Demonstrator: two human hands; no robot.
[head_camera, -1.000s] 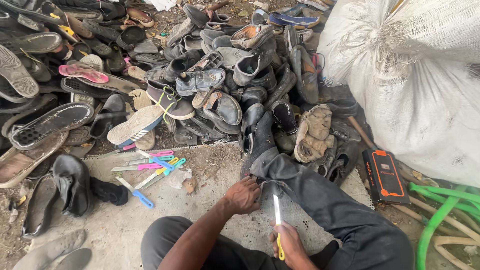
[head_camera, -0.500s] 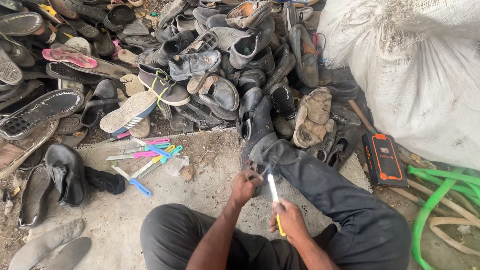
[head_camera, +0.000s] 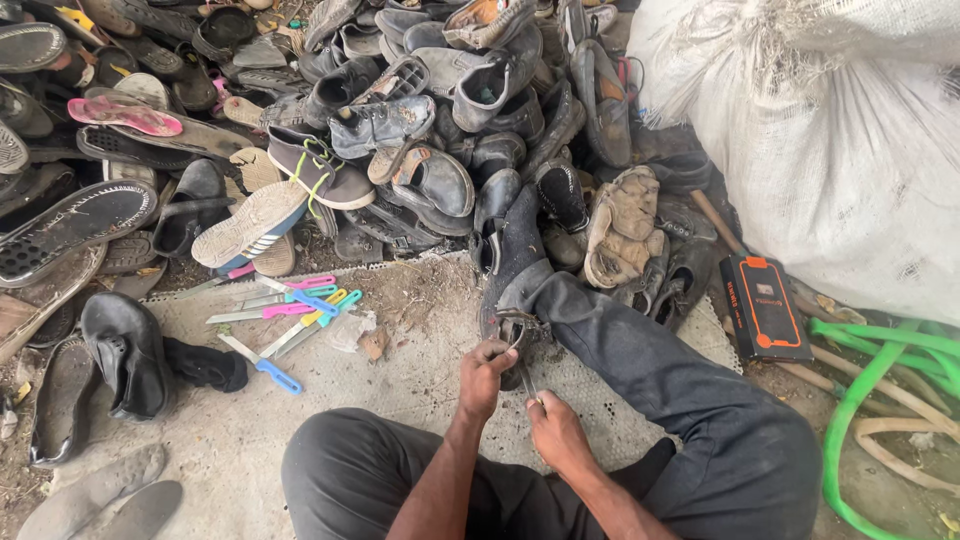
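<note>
We find the left hand (head_camera: 487, 372) closed on a dark shoe strap (head_camera: 518, 330) beside the outstretched leg; the right hand (head_camera: 555, 428), at five o'clock from it, grips a thin blade (head_camera: 528, 385). A slip could cut the nearby fingers.

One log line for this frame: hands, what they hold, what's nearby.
left hand: grips dark shoe piece | right hand: on thin tool, blade hidden | nearby: coloured knives on mat, shoe pile
</note>
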